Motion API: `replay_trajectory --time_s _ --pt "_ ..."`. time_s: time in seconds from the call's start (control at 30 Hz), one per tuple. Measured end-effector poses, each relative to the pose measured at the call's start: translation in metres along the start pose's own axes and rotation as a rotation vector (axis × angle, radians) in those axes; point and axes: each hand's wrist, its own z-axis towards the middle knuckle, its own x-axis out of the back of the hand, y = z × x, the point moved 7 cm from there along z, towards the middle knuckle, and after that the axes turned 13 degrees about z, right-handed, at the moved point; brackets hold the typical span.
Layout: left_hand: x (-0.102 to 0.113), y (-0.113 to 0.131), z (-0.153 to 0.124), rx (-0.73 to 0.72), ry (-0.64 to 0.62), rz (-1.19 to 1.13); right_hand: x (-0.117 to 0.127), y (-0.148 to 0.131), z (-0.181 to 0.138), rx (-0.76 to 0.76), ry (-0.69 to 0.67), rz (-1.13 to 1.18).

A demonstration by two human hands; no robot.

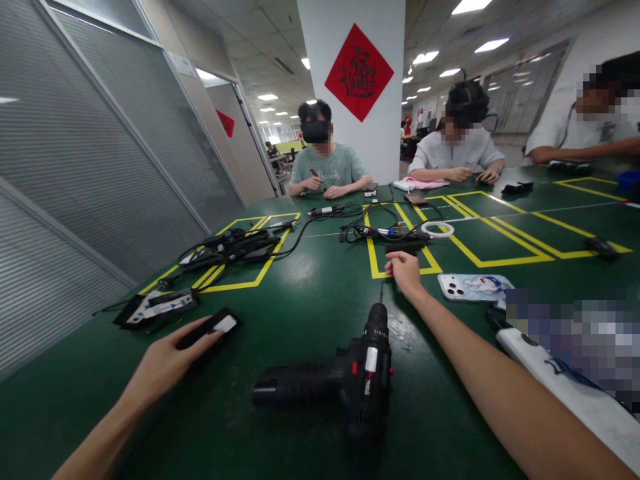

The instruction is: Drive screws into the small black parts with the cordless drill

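Observation:
My left hand [173, 353] is wrapped around a black rectangular block [210, 328] with a white label, held low over the green table. My right hand [406, 272] reaches forward with its fingers curled together; whatever they may pinch is too small to make out. Between my arms a black cordless drill [367, 373] lies on its side, its bit pointing away from me toward my right hand. Just beyond my right fingers lies a dark elongated piece [405, 247]. Past the left hand sits an opened black-and-grey casing [160, 308] with small parts beside it.
Tangled black cables [235, 247] fill the yellow-taped area at left; more cables and a white coil [437, 230] lie ahead. A phone [473, 287] and a white case-like object [560, 380] are at right. Several people [327, 160] sit around the table [310, 280].

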Motion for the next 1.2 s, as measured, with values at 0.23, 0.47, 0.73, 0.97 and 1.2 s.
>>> replay_trajectory --time_s 0.23,0.47,0.73,0.97,1.2 --pt "-0.028 0.217 0.062 -0.666 -0.05 -0.243 -0.033 -0.023 -0.005 0.093 -0.232 -0.144" --pt "-0.065 0.325 0.08 -0.961 -0.132 -0.342 -0.071 -0.019 -0.016 0.145 -0.61 -0.259" --pt "-0.073 0.334 0.086 -1.022 -0.128 -0.407 -0.073 -0.032 -0.015 0.323 -0.577 -0.522" --pt "-0.074 0.33 0.082 -0.966 -0.11 -0.45 -0.072 -0.028 -0.018 0.315 -0.518 -0.561" --pt "-0.079 0.312 0.079 -0.877 -0.174 -0.494 -0.07 -0.019 -0.019 0.263 -0.516 -0.528"
